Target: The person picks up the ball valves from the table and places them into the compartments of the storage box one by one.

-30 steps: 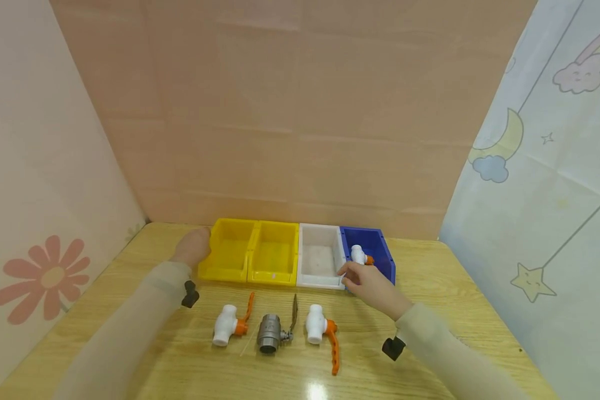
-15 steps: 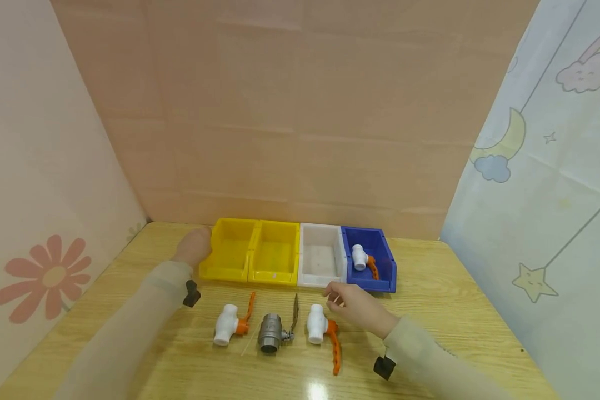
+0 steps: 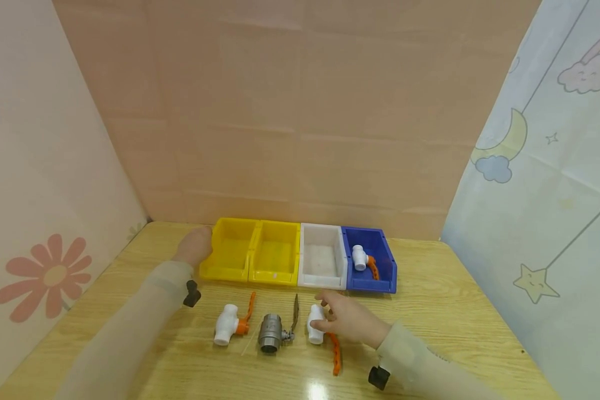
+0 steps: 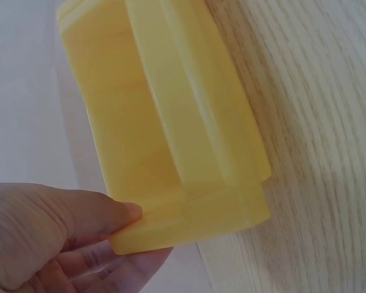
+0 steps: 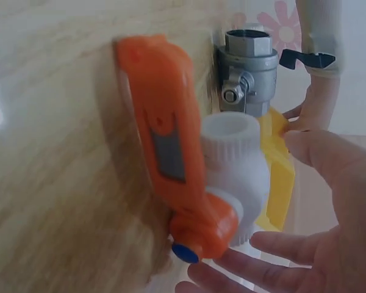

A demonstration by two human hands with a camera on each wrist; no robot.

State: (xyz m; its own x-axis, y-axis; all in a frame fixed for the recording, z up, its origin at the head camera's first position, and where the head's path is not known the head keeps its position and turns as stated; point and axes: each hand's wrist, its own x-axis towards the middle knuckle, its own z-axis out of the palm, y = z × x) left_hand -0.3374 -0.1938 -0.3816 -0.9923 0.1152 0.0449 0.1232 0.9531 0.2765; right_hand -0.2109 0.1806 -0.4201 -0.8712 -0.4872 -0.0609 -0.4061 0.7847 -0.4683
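My left hand (image 3: 194, 247) pinches the side wall of the leftmost yellow bin (image 3: 230, 250), thumb inside and fingers beneath in the left wrist view. Over the rightmost white ball valve (image 3: 314, 336) on the table, my right hand (image 3: 354, 319) reaches with thumb and fingers spread to either side of the body. Its orange lever handle (image 5: 165, 116) points toward the table's near side. Left of it lie a metal ball valve (image 3: 270, 333) and another white ball valve (image 3: 225, 325) with an orange handle.
A second yellow bin (image 3: 275, 276), a white bin (image 3: 322, 280) and a blue bin (image 3: 386, 278) continue the row along the back. Inside the blue one lies a white valve (image 3: 359, 258) with an orange handle. A thin stick (image 3: 250, 341) rests near the metal valve.
My right hand has come away from the blue bin, moving toward me and left to the rightmost white valve on the table. The left hand stays on the yellow bin.
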